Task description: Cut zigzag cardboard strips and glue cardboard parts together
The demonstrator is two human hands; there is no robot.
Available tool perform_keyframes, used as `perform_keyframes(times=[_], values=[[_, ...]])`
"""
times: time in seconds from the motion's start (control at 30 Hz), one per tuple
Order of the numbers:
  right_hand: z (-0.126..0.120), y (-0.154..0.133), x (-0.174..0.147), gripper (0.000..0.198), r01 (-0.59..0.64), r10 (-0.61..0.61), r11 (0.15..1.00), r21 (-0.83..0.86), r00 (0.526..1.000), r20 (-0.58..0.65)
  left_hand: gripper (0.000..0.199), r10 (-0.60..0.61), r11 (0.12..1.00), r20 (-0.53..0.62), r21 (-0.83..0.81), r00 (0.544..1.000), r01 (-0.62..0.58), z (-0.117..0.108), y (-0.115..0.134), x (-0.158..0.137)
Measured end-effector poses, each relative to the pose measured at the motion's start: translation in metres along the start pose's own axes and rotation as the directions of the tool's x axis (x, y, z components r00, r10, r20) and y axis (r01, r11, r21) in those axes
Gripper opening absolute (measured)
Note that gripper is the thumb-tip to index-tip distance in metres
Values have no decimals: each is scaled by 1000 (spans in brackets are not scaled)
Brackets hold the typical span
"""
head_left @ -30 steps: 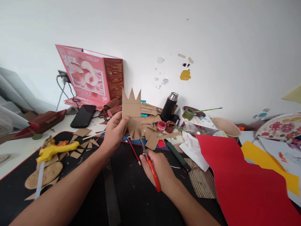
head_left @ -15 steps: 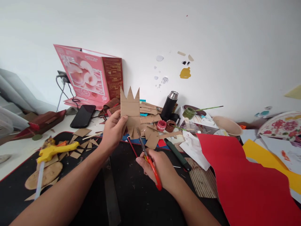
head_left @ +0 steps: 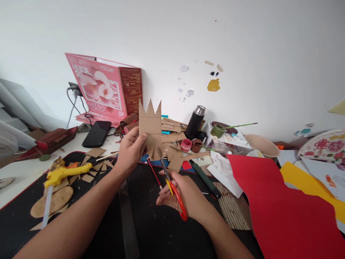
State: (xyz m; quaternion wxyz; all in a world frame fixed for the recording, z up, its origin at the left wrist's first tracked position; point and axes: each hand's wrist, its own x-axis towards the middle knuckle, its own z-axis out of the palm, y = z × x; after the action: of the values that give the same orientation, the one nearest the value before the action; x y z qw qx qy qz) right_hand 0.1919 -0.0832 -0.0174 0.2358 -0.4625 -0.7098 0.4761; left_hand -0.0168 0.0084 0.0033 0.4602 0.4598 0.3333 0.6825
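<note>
My left hand [head_left: 132, 148] pinches the left edge of a piece of cardboard [head_left: 150, 124] between thumb and fingers and holds it upright. Three pointed spikes are cut along its top, and its lower end has narrow cuts too. In my right hand [head_left: 179, 190] is a pair of scissors [head_left: 178, 199] with red and yellow handles. Its blades point up at the lower right part of the cardboard; whether they touch it I cannot tell. Just left of the scissors lies a thin red paintbrush [head_left: 154, 173], with cardboard scraps [head_left: 176, 161] behind.
A yellow glue gun [head_left: 60, 172] and a metal ruler [head_left: 128, 219] lie on the black mat to the left. Ahead stand a black thermos [head_left: 195, 122] and paint jars [head_left: 185, 144]. A green utility knife [head_left: 205, 179] and red paper [head_left: 280, 201] are at right.
The thumb of my right hand has moved down and the scissor handles have spread apart a little. My left hand still holds the cardboard; the whole view has shifted slightly.
</note>
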Motion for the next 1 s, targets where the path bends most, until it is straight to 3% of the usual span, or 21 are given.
perform_keyframes(times=[0.17, 0.43, 1.0], values=[[2, -4, 1, 75, -16, 15, 999, -28, 999, -38, 24, 26, 1000, 20, -13, 999, -26, 2, 1, -1], [4, -6, 3, 54, -2, -44, 963, -271, 986, -163, 26, 36, 999, 30, -8, 999, -36, 3, 2, -2], [9, -3, 6, 20, -22, -42, 961, -275, 974, -222, 28, 0, 1000, 45, -13, 999, 1, 2, -5, -2]])
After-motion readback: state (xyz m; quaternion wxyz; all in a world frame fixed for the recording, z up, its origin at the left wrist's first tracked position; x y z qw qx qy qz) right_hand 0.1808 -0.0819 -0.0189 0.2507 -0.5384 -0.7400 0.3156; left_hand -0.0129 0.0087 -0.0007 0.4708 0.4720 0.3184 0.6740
